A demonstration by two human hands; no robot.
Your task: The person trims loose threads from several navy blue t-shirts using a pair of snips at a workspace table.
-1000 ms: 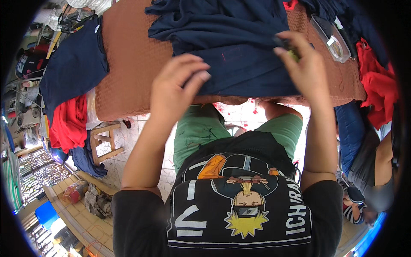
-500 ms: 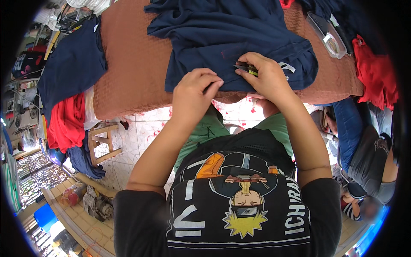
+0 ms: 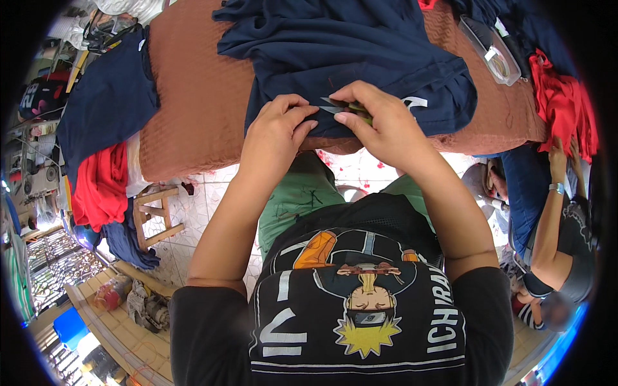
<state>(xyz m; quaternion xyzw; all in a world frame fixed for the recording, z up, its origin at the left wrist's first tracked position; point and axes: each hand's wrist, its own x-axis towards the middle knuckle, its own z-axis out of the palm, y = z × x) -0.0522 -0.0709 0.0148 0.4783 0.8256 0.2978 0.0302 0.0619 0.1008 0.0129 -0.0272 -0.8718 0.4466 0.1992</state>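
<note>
A dark navy garment [image 3: 347, 48] lies spread and rumpled before me, with a white printed mark near its right part. My right hand [image 3: 393, 128] is closed around small thread snips [image 3: 329, 109] with greenish handles. Their two pointed blades are apart and face left, just above the garment's near part. Beside the blade tips, my left hand [image 3: 273, 135] is closed in a pinch at the same garment. What lies between its fingertips is too small to make out. A short reddish thread shows on the cloth beyond the blades.
A brown textured cover [image 3: 193, 83] drapes the work surface. Left hang another navy garment [image 3: 106, 96] and red cloth [image 3: 103, 186], near a wooden stool [image 3: 161, 235]. At right lie a clear plastic case [image 3: 492, 55] and red fabric [image 3: 557, 96], touched by another person's hands [image 3: 560, 154].
Both my hands have shifted slightly left, and the snips' blades have come close to my left fingertips. At right, another person's arm has reached up to the red fabric.
</note>
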